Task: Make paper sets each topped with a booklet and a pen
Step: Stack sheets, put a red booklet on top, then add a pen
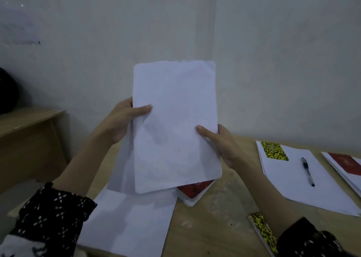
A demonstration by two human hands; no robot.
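Pale wall (pixel 273 61) is filling the background, with the wooden worktop (pixel 214 227) running along its foot. Both hands are holding a sheaf of white paper (pixel 175 124) upright above the worktop: the left hand (pixel 125 120) is gripping its left edge, thumb lying across the front, and the right hand (pixel 224 145) is gripping the right edge lower down, thumb also on the front. Below the sheaf, a white stack (pixel 129 223) is lying near the front edge, and a red booklet (pixel 195 188) is peeking out on another small pile. To the right, well apart, a finished set (pixel 312 188) is carrying a yellow-black booklet (pixel 274 151) and a pen (pixel 307 171). Another yellow-black booklet (pixel 262 231) is lying beside the right forearm. Bare wood is showing between the piles.
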